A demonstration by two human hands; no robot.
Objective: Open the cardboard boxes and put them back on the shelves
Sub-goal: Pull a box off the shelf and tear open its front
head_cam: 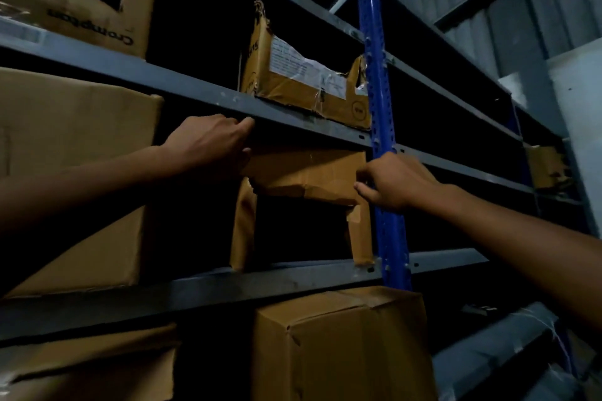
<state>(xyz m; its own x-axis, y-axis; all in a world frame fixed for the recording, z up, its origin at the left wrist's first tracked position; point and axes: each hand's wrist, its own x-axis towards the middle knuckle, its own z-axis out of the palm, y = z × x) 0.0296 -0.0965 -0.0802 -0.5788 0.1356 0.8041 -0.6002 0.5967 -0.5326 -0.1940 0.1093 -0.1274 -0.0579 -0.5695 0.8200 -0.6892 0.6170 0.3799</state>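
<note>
The cardboard box [242, 225] is seated on the grey shelf [293, 280], at 9 o'clock of the perforated blue upright [378, 75], mouth toward the camera. Its creased, torn top flap [306, 172] lies along the 9-to-3 o'clock line. The flap's left corner is pinched by the left hand [211, 143] and its right edge by the right hand [397, 182].

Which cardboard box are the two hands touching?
The open torn box beside the blue post; the left hand and right hand grip its top flap.
</note>
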